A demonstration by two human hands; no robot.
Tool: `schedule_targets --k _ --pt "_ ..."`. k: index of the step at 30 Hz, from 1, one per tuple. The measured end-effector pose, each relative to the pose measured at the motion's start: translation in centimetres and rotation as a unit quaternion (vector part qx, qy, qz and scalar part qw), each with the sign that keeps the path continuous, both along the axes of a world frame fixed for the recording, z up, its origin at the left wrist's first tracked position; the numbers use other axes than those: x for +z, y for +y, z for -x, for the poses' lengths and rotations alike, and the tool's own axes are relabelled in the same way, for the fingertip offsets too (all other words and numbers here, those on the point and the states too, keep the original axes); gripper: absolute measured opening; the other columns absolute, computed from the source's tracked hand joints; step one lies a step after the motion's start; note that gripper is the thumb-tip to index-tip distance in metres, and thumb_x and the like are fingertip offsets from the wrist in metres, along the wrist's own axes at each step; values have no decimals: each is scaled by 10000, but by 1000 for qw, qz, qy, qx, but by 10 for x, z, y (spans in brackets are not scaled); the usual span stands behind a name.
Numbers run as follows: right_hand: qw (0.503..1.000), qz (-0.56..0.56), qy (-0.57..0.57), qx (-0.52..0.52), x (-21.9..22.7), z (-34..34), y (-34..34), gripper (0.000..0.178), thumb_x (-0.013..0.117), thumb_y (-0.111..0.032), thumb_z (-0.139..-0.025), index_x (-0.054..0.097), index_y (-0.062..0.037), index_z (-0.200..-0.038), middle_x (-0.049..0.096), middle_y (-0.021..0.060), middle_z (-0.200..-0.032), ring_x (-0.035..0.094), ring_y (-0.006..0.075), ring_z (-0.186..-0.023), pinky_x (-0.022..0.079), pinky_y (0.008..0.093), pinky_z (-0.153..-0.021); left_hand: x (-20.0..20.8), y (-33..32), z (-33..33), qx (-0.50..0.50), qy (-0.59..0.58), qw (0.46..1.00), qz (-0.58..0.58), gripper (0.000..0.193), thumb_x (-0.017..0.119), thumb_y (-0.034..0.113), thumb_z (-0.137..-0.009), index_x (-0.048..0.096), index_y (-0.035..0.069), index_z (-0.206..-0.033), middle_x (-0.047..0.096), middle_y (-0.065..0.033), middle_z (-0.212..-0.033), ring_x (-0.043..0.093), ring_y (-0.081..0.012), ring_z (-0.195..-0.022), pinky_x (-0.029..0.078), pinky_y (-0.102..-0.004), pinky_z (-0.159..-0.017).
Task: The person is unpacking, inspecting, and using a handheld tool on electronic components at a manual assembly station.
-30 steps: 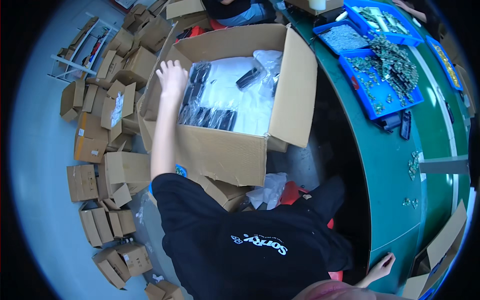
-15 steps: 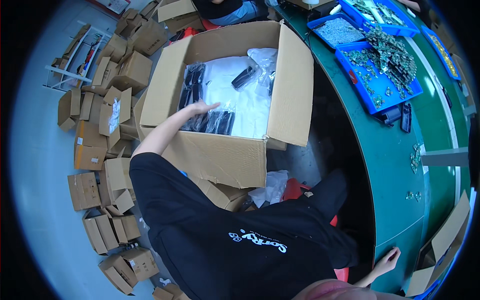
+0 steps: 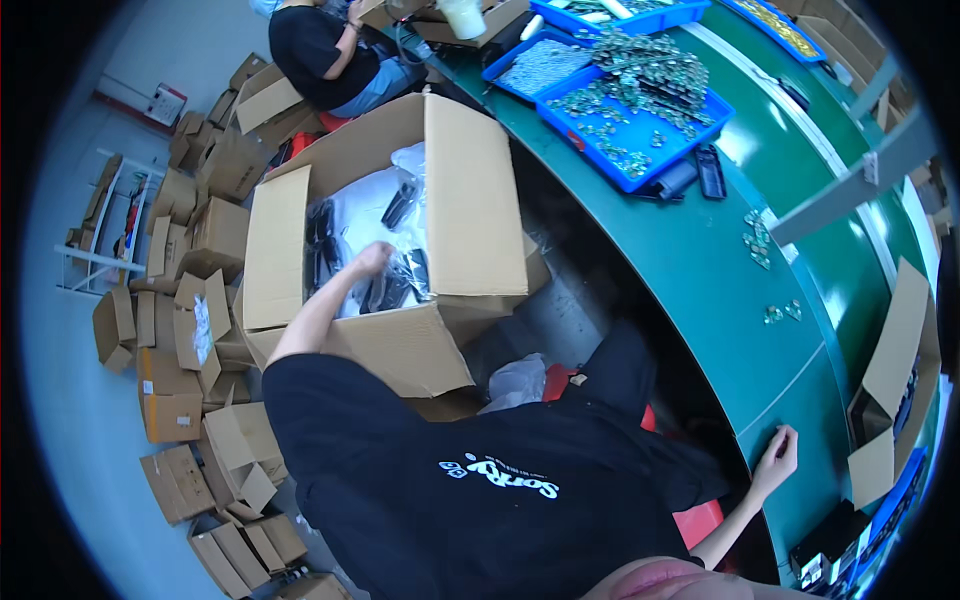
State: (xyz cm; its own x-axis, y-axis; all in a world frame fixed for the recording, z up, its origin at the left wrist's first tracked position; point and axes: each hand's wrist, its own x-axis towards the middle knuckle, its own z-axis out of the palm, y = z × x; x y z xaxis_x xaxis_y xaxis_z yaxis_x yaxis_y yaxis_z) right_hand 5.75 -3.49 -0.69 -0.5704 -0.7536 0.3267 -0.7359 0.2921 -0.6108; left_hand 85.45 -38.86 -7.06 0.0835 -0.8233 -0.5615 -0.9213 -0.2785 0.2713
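Bagged black parts [image 3: 385,294] lie by your left hand [image 3: 374,259] in the left carton [image 3: 395,352]; this looks like reaching, and lifting one needs a pinch. Your grip I can't tell.

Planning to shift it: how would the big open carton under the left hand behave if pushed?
The carton may feel heavy, since it holds several bagged black parts. Its flaps would probably wobble, as they splay outward unfastened.
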Motion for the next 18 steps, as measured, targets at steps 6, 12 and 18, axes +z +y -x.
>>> schedule_targets --k 6,12,18 --pt "998 -51 -21 16 1 6 0 145 551 -113 -1000 616 10 -959 612 37 -789 464 72 -619 373 230 -539 94 -5 28 -8 53 931 360 406 445 319 -1023 600 -56 -1012 656 -187 -865 629 -285 -840 476 -387 -796" --pt "998 0 -6 57 4 -8 -14 128 558 -84 -986 637 7 -941 644 38 -828 552 86 -661 443 229 -580 173 14 73 33 137 871 470 363 427 289 -1046 578 -39 -1003 617 -96 -875 564 -177 -838 456 -320 -809" --pt "908 113 -349 204 39 -131 -109 163 575 -148 -980 637 -27 -1069 610 31 -853 570 100 -736 477 233 -626 255 49 145 46 273 810 517 324 417 267 -1070 591 -1 -1017 589 1 -894 503 -71 -837 424 -238 -804"
